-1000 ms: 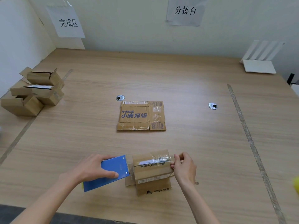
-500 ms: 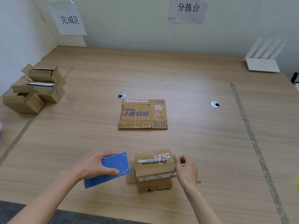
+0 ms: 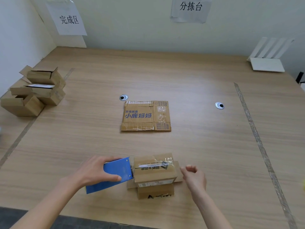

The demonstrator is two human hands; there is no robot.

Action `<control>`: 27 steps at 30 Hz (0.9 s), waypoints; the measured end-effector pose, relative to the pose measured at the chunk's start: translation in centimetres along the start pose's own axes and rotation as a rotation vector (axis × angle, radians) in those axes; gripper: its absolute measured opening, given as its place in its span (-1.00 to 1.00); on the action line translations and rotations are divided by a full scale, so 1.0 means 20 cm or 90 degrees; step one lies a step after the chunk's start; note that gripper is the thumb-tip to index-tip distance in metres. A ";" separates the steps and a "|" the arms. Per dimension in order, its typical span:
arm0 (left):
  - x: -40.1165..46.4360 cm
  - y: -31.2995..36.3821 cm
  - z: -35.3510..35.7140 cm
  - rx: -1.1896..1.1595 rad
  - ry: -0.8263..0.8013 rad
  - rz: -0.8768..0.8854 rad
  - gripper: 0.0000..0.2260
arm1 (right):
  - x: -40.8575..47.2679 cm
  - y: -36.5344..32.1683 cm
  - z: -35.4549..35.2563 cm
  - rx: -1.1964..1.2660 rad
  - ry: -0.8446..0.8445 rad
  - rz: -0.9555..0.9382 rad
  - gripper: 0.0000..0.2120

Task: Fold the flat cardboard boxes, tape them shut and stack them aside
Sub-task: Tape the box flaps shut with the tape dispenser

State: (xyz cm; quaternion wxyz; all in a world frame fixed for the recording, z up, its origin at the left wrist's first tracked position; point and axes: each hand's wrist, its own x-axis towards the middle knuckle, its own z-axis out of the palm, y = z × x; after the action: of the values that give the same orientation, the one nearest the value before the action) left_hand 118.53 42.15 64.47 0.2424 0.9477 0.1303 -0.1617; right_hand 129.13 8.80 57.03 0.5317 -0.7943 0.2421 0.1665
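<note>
The right hand (image 3: 194, 176) has let go of the box (image 3: 154, 169) and hangs loosely curled beside it (tape strip laid), while the left hand (image 3: 97, 172) grips the blue dispenser (image 3: 115, 175) against its other side.

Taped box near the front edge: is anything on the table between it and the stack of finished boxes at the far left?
Nothing visible on the table. Only the left hand, gripping the blue tape dispenser, sits against the box on the side towards the stack.

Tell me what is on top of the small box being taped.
Clear tape runs across the top of the small box, over its printed lettering. The blue tape dispenser, held by the left hand, meets its left edge. The inside is hidden.
</note>
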 end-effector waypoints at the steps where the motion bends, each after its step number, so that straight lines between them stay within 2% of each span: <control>1: 0.00 0.00 0.00 0.000 -0.001 0.000 -0.45 | -0.03 -0.03 0.00 -0.036 0.047 -0.080 -0.89; 3: 0.00 0.00 0.00 0.000 -0.008 0.002 -0.45 | -0.12 -0.11 0.01 -0.094 0.047 -0.300 -0.89; 5: 0.00 0.00 0.00 -0.002 -0.013 0.010 -0.47 | -0.21 -0.19 0.08 -0.206 -0.073 -0.499 -0.67; 8: -0.01 0.00 0.00 0.002 -0.016 0.009 -0.49 | -0.24 -0.25 0.25 -0.433 -0.202 -0.654 -0.50; 10: -0.01 -0.01 -0.01 0.005 -0.021 0.009 -0.49 | -0.22 -0.21 0.32 -0.555 -0.229 -0.654 -0.47; 13: -0.03 -0.04 -0.04 0.012 -0.033 0.006 -0.46 | -0.21 -0.13 0.35 -0.660 -0.199 -0.662 -0.45; 17: -0.05 -0.04 -0.10 0.050 -0.041 0.031 -0.46 | -0.21 -0.11 0.35 -0.674 -0.178 -0.671 -0.44; 21: -0.05 -0.03 -0.14 0.086 -0.041 0.049 -0.48 | -0.21 -0.12 0.35 -0.676 -0.217 -0.629 -0.35; 24: -0.06 -0.03 -0.14 0.100 -0.037 0.063 -0.42 | -0.22 -0.12 0.36 -0.657 -0.202 -0.612 -0.27; 27: -0.07 -0.07 -0.16 0.142 -0.034 0.055 -0.34 | -0.22 -0.11 0.36 -0.667 -0.193 -0.619 -0.30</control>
State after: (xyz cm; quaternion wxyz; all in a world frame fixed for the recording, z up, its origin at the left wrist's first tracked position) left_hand 117.52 44.76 67.14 0.1457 0.9688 0.0638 -0.1899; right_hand 126.76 17.13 58.26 0.1235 -0.9304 -0.3258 0.1140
